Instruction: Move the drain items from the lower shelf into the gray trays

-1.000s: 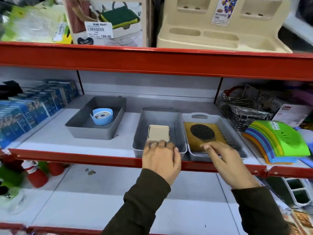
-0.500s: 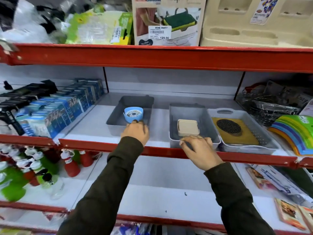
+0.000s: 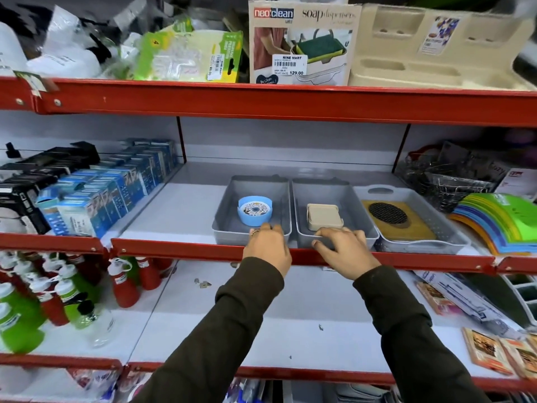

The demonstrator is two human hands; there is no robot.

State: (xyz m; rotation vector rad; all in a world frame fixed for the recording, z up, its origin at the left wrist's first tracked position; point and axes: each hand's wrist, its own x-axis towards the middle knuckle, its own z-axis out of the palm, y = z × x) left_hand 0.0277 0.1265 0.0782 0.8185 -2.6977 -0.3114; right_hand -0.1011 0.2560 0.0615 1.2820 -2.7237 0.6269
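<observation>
Touching both hands (image 3: pixel 305 248), gray trays (image 3: pixel 293 205) hold drain items (image 3: pixel 287 215).

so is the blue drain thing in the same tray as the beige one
No, the blue drain cover sits in the left gray tray, while the beige one lies in the middle gray tray beside it.

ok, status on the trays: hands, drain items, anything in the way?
Left hand on left gray tray front rim, right hand on middle gray tray rim. Blue drain item and beige drain item sit inside. Nothing in the way.
</observation>
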